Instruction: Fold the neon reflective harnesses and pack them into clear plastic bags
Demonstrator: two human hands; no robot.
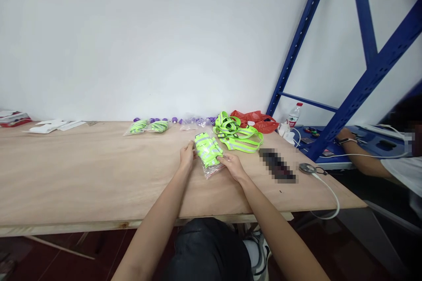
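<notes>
L hand [187, 155] & R hand [232, 165] pinch bagged hi-vis straps [207, 150], loose pile [238, 135] at 1 o'clock; slick bag prob. needs firm grip.

- Pale plywood counter [82, 175], its far edge against a white wall.
- Middle: clear bag [208, 151] of folded neon straps.
- Behind it, to the right: loose reflective straps [237, 134], touching a red plastic bag [257, 120].
- Far edge: two bagged green bundles [138, 127], small purple pieces [174, 120] (too small to identify).
- Far left: white papers [52, 126].
- Right: round disc [306, 168], with its white cable [329, 193] hanging off the edge.
</notes>
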